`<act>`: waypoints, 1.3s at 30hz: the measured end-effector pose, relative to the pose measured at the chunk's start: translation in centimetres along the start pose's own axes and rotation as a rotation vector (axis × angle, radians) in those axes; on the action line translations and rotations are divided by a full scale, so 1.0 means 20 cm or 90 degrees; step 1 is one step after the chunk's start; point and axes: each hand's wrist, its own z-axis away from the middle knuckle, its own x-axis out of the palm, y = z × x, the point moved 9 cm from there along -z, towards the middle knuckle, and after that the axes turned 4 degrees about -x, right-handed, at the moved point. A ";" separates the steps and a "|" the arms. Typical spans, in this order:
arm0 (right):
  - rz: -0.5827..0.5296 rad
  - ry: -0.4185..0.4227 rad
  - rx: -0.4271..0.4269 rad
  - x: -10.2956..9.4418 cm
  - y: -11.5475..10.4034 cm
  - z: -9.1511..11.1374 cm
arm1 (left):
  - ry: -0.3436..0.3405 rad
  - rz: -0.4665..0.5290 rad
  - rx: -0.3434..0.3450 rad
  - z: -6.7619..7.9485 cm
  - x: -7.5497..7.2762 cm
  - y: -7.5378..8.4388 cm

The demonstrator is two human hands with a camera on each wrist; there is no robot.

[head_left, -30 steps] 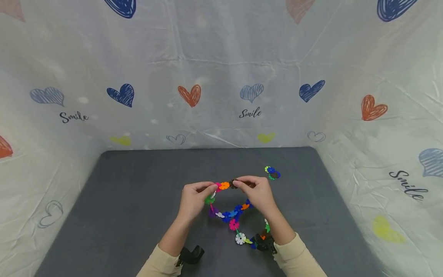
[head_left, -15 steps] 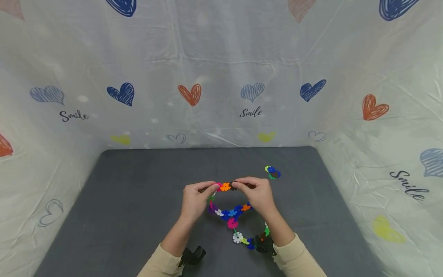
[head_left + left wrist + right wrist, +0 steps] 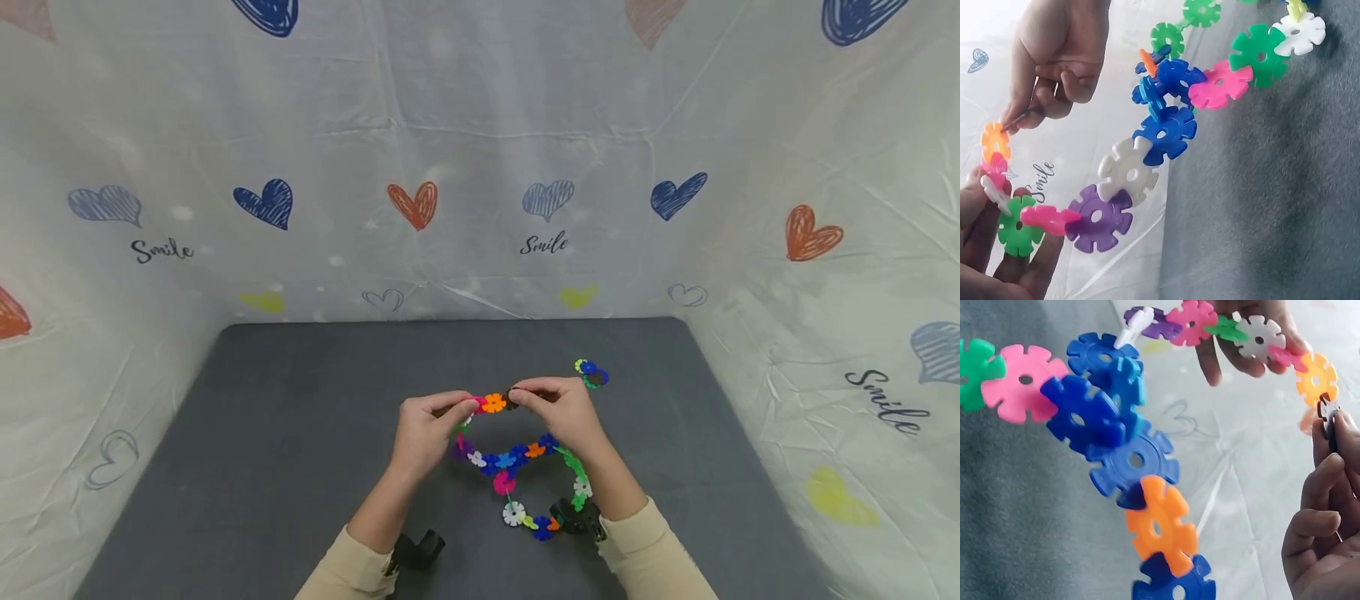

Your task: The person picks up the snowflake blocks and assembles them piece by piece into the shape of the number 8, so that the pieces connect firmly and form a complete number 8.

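Note:
A chain of interlocking notched plastic discs (image 3: 519, 454) in many colours forms an upper curve and a lower loop. Its upper-left end rises to my left hand (image 3: 422, 435), whose thumb and fingers pinch a pink disc (image 3: 994, 169). Beside that, an orange disc (image 3: 493, 403) spans the gap between the hands. My right hand (image 3: 567, 419) pinches a dark disc (image 3: 1329, 419) by its edge, and this disc meets the orange one. Whether their notches are fully pushed together I cannot tell. In the left wrist view a purple disc (image 3: 1099, 219) hangs near the left fingers.
A small cluster of joined discs (image 3: 592, 374) lies on the dark grey table (image 3: 300, 417) behind the right hand. Black wrist mounts (image 3: 418, 552) are strapped at both sleeves. Behind the table hangs a pale cloth (image 3: 480, 125) printed with hearts.
The right hand has lifted slightly and shifted a little right. More green and white discs on the lower loop's right side now show. Both hands keep their pinch.

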 end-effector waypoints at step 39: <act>-0.006 0.006 -0.116 0.00 -0.07 0.06 | 0.067 0.007 0.084 0.04 0.02 0.08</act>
